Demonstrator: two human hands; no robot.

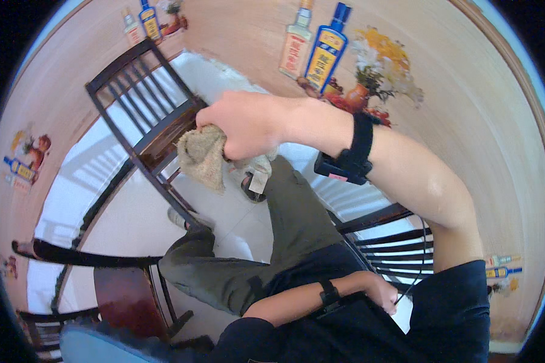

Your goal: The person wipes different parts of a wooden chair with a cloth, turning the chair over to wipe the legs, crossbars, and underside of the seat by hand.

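Observation:
My right hand (250,127) is closed around a crumpled tan terry cloth (203,156). A corner of the cloth hangs below my fingers, and a paler part with a white tag (258,182) shows under the hand. Behind the cloth is the seat of a dark wooden slat-back chair (141,86); whether they touch cannot be told. My left hand (382,290) rests low by my body with its fingers curled. A thin black cable (421,263) runs down to its fingertips, which appear to pinch it. Black straps circle both wrists, the right one carrying a small black device (343,169).
A slat-back chair (390,236) stands close on my right. Another chair with a reddish-brown seat (122,295) is at lower left, beside a blue surface (100,345). Beige wall covering (236,27) printed with bottles and flowers surrounds the pale tiled floor (236,227).

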